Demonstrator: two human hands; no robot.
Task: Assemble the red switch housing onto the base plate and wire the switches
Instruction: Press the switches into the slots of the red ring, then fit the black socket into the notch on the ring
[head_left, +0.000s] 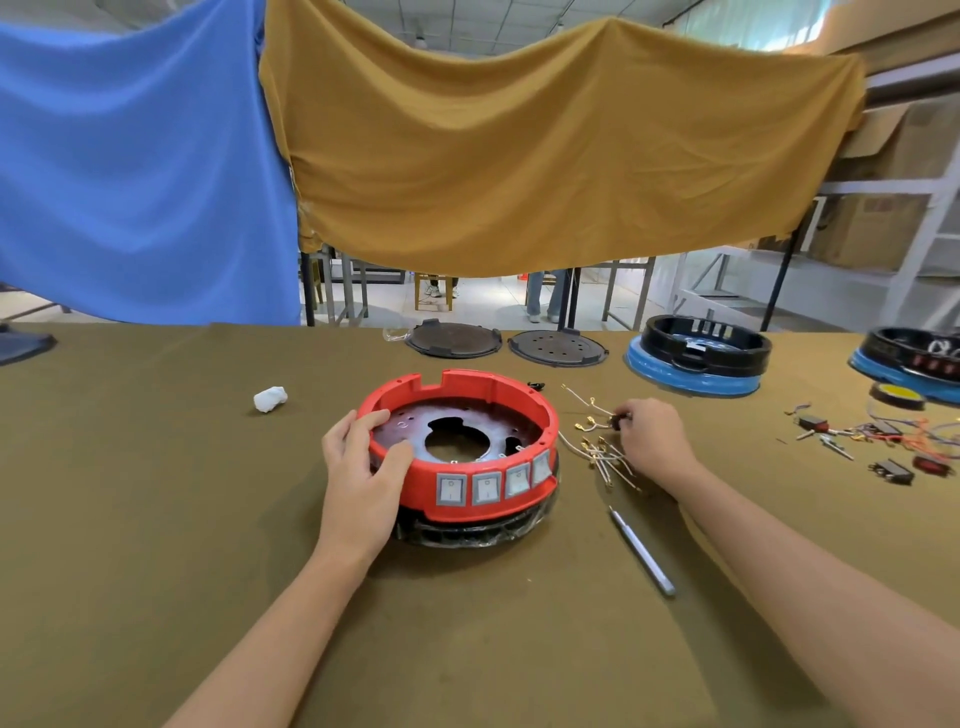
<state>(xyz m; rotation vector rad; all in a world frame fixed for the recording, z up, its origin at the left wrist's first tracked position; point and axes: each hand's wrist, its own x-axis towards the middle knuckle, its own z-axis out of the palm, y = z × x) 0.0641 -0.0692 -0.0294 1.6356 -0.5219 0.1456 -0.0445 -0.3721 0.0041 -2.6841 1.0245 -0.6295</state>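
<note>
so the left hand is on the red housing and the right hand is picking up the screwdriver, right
Not quite. The left hand does grip the red housing, but the right hand is at the wires; the screwdriver lies untouched, as the head view shows.

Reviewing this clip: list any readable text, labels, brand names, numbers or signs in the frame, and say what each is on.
No words, brands or numbers can be read.
Four rocker switches on the red switch housing: each shows a faint mark, too blurred to read.
Cardboard boxes on the shelving at right: no legible print.
Yellow tape roll: no visible text.
</note>
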